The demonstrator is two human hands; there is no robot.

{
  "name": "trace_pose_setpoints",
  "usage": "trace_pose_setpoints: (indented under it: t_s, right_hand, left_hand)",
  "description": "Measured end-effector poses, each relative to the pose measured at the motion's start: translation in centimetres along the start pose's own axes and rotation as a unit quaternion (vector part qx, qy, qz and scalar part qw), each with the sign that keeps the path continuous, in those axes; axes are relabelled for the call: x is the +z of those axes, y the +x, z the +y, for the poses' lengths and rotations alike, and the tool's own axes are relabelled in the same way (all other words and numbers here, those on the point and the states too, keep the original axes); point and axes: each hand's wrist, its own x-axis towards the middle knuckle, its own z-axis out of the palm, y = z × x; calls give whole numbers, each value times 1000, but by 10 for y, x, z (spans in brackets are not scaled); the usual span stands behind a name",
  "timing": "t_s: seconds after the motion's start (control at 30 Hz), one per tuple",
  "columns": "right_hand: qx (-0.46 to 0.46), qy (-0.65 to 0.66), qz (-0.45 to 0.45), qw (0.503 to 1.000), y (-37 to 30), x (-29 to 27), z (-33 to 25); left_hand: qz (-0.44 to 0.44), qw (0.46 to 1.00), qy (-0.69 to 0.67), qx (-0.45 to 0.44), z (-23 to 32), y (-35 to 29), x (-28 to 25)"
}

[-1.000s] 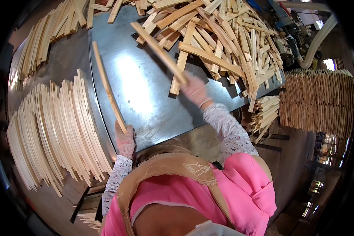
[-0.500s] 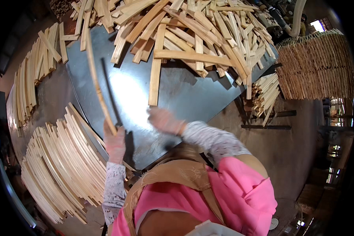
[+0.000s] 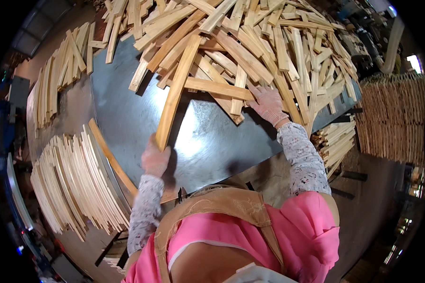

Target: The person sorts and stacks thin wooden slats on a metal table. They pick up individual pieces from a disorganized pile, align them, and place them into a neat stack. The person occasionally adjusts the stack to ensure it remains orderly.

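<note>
My left hand, in a pale pinkish glove, is closed round the near end of a long wooden slat. This slat slants up and away, its far end over the heap of slats. My right hand, gloved the same way, is at the right end of another slat lying crosswise at the heap's near edge. Its fingers seem to grip that end, though their tips are partly hidden among the wood. Both hands are over the grey metal tabletop.
A row of pale slats is stacked at the left beside the table, with a darker slat along its edge. More slats lie at the far left. At the right stand a bundle of slats and a tall stack of wood.
The slat my left hand held upright has left that hand, which now grips a different slat from the heap's front. My right hand has moved right and farther away to the crosswise slat.
</note>
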Motion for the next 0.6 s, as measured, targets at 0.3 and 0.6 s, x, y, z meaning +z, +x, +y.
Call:
trace_pose_setpoints:
  t_s: [0.3,0.6]
  right_hand:
    - [56,265,61,961,12,5,-21]
    - [-78,379,47,921,-9,95,-307]
  left_hand:
    - [-111,948,-282,-102,-154,-214,-67]
    - [-162,789,-592,-37,-39,-102,29]
